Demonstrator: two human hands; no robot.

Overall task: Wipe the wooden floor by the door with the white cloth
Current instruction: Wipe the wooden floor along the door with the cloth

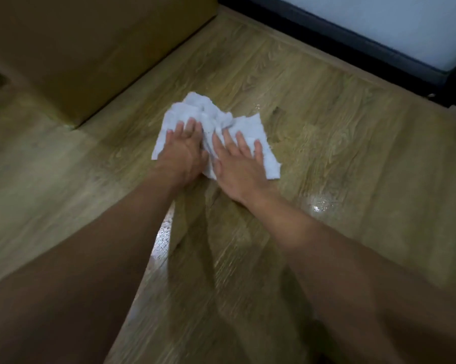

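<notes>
Both bare hands lie flat and spread on a crumpled white terry cloth (211, 127) that sits on the wood-grain plank floor (340, 158), roughly midway between the corner of a large plain brown box-like block (90, 48) at the upper left and the dark frame (379, 59) running along the floor's upper right edge, which looks like the foot of the door or a door-side panel, though the view does not settle which. The left hand (182, 148) presses the cloth's left half with fingers open and close together; the right hand (237, 158) covers the right half with fingers fanned wider. Neither hand pinches or grips the cloth: palms down, they pin it by pressure, which suits pushing it over the boards rather than lifting it. Two hands side by side spread the load across more of the fabric, so a wider band of floor gets rubbed in each pass. The cloth is bunched into a ridge at its far edge, beyond the fingertips, probably from being shoved forward. Wet sheen shows on the planks near the right forearm (326, 245) and between the two arms, and a small glint lies just past the cloth towards the dark frame, so the wiping seems to be under way with damp floor left to cover.
</notes>
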